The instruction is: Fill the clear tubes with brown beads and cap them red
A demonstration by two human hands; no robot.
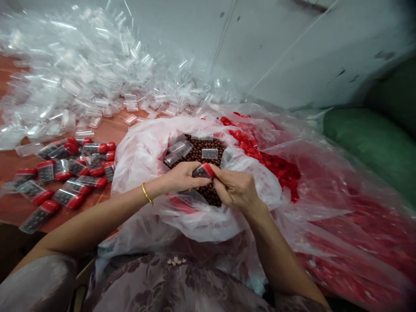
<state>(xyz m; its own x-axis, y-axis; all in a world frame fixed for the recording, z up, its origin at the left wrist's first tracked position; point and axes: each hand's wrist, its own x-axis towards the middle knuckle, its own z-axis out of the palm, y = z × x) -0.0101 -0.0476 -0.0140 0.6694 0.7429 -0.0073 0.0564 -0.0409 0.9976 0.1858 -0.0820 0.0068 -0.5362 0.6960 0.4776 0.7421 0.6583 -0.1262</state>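
Both hands meet over the open mouth of a white plastic bag [143,151] full of small brown beads [198,151]. The left hand [182,177] and the right hand [235,188] pinch one small clear packet [203,171] between their fingertips — fingers closed on it from either side, its red end toward the right hand. The packet sits just above the beads, near the middle of the bag's mouth. A few empty clear packets [209,153] lie on the beads just behind it.

The bag's rim rises close around both wrists, so room is tight there. To the right, touching the white bag, a larger clear bag [325,173] of red caps [279,167] crowds that side. To the left the red table [110,130] is more open, though filled packets [68,177] with red ends lie scattered near its edge. Behind them a heap of empty clear packets [81,73] covers the far table up to the grey wall [292,47]. A gold bangle [147,193] circles the left wrist.
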